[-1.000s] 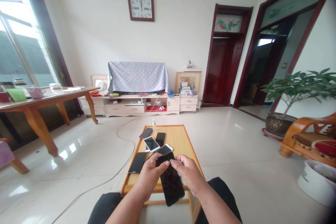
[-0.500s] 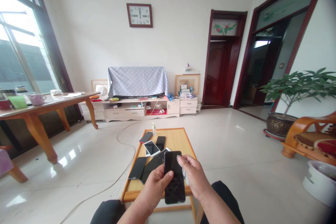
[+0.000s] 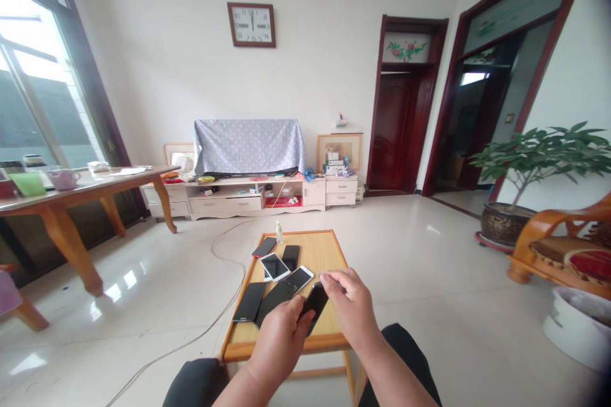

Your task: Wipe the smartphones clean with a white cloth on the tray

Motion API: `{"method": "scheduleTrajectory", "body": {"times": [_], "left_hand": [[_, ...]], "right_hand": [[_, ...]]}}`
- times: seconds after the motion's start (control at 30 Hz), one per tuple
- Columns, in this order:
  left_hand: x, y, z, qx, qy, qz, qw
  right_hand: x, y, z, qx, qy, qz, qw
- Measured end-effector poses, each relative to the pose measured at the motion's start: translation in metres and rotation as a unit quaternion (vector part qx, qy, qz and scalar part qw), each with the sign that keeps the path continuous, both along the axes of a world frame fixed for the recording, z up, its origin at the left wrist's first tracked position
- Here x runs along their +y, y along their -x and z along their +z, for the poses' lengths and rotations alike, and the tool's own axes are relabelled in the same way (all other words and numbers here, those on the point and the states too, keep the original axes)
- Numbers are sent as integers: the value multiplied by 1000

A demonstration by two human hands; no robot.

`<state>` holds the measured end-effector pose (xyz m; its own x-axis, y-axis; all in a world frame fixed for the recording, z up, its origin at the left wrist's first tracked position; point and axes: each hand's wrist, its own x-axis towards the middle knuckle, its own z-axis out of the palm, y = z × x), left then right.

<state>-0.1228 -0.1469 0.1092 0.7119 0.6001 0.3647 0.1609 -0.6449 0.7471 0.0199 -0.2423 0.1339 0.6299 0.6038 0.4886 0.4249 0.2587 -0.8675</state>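
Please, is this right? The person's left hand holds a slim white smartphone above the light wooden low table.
Not right: the slim smartphone in the left hand is black, not white, as the head view shows. It is above the light wooden low table.

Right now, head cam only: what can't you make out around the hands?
- Black phone: lower end hidden by the left hand.
- Dark phone: near end hidden behind that hand.
- White device: mostly covered by the phones on top.
- Small bottle: any label too small to read.

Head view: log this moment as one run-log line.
left hand grip: black smartphone | right hand: beside it | wooden table: other phones
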Motion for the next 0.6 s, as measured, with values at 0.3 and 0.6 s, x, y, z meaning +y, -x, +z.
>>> {"method": "scheduleTrajectory", "body": {"times": [0.3,0.6], "left_hand": [[-5,-4,6,-67,206,-71,974],[-2,-5,0,-71,219,-82,970]], "right_hand": [[14,-2,-10,-66,-44,-93,993],[19,7,-10,-127,1,-60,990]]}}
